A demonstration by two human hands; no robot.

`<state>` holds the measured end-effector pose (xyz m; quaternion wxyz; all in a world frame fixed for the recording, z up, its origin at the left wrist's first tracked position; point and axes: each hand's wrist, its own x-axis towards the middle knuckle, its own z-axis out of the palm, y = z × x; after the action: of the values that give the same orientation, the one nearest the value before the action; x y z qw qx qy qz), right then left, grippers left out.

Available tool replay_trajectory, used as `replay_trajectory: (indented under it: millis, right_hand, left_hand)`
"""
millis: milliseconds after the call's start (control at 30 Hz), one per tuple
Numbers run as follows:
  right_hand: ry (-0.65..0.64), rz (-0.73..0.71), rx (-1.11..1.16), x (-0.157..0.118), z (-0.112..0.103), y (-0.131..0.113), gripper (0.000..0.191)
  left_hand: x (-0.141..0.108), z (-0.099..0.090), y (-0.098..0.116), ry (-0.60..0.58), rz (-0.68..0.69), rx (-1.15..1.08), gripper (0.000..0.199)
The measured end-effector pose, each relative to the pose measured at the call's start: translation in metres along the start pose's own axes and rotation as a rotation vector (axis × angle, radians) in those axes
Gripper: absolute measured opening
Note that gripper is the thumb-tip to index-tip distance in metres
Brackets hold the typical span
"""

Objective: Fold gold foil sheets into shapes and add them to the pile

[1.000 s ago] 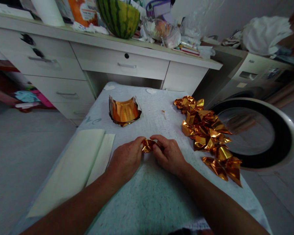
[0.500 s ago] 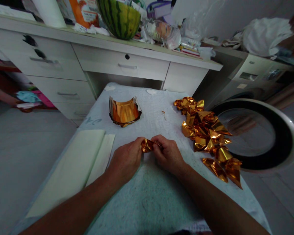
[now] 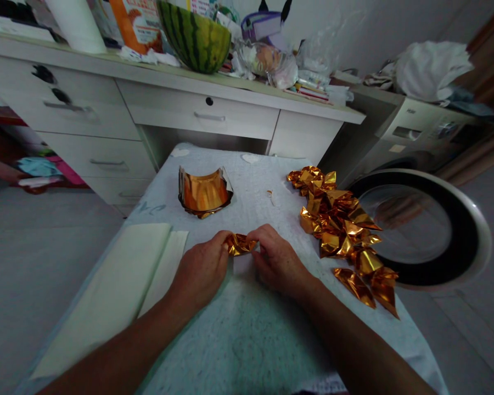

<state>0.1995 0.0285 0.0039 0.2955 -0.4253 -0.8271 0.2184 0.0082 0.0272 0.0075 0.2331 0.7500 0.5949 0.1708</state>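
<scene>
Head view: both hands (image 3: pixel 241 260) pinch crinkled, shiny gold foil (image 3: pixel 239 244).

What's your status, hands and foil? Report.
Left hand and right hand gripping foil. Folded pieces to the right. Nothing blocking either hand.

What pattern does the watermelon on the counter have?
The watermelon has dark green stripes on lighter green, best in the head view.
</scene>
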Motion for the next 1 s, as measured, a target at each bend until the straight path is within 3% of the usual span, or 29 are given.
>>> replay_trajectory:
  millis: [133, 300, 433, 800, 1000]
  right_hand:
    - [-0.003, -0.005, 0.002, 0.002, -0.002, 0.002, 0.015]
    - [0.052, 0.015, 0.011, 0.003, -0.007, 0.006, 0.011]
    - [0.111, 0.035, -0.024, 0.003, -0.009, 0.010, 0.009]
    - [0.231, 0.146, -0.032, 0.005, -0.015, 0.021, 0.013]
    - [0.429, 0.373, 0.153, 0.004, -0.034, 0.028, 0.012]
  left_hand:
    - [-0.001, -0.001, 0.001, 0.026, 0.028, -0.127, 0.037]
    - [-0.002, -0.001, -0.003, 0.126, -0.043, -0.325, 0.046]
    - [0.000, 0.002, -0.007, 0.123, -0.079, -0.413, 0.047]
    - [-0.001, -0.001, -0.004, 0.047, -0.014, -0.329, 0.046]
    - [0.000, 0.001, -0.004, 0.034, -0.009, -0.282, 0.047]
